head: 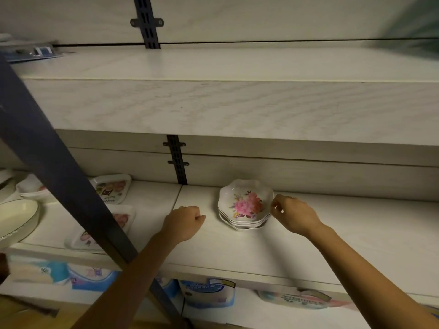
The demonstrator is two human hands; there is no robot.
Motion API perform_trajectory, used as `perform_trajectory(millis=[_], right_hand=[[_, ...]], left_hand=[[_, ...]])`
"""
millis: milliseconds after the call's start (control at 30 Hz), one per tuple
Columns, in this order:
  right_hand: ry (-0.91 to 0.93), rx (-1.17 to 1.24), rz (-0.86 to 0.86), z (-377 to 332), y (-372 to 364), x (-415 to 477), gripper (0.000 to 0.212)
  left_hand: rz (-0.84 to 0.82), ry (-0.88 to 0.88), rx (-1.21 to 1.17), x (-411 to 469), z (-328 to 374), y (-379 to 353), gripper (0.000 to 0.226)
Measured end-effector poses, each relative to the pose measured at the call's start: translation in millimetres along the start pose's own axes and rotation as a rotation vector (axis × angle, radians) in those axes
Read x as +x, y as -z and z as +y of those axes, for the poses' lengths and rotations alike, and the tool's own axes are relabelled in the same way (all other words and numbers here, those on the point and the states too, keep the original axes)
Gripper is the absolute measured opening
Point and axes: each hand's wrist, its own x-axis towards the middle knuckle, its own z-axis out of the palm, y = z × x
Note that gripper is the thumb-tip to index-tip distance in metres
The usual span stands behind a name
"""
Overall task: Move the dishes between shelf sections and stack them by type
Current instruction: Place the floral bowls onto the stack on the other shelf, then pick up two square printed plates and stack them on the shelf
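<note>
A stack of several white scalloped dishes (244, 205) with a pink flower print stands on the right section of the middle shelf (332, 229). My right hand (293, 216) is at the stack's right rim with curled fingers; whether it touches the rim I cannot tell. My left hand (184, 223) hovers over the shelf a little left of the stack, fingers curled into a loose fist, holding nothing. On the left section lie rectangular cartoon-print plates (111, 188), further printed plates (102, 230) in front, and a cream oval dish (16, 218).
A dark blue slanted post (59, 176) crosses the left section in front of the plates. A black slotted upright (177, 160) divides the sections at the back. The upper shelf (213, 105) overhangs. Packaged goods (209, 294) fill the shelf below.
</note>
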Motion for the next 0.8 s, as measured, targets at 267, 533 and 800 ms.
perform_trajectory(millis=[267,533,800], right_hand=[[0.262,-0.085,0.011,-12,7,-24,0.026],[0.481,-0.092,-0.057,-46,7,-52,0.027],[0.638,-0.066,-0.119,-103,-8,-76,0.028]], left_hand=[[0.055,-0.083,-0.021,-29,13,3,0.024],[0.004,0.011,-0.124,-81,-2,7,0.022],[-0.02,0.131,-0.015,-141,-31,29,0.025]])
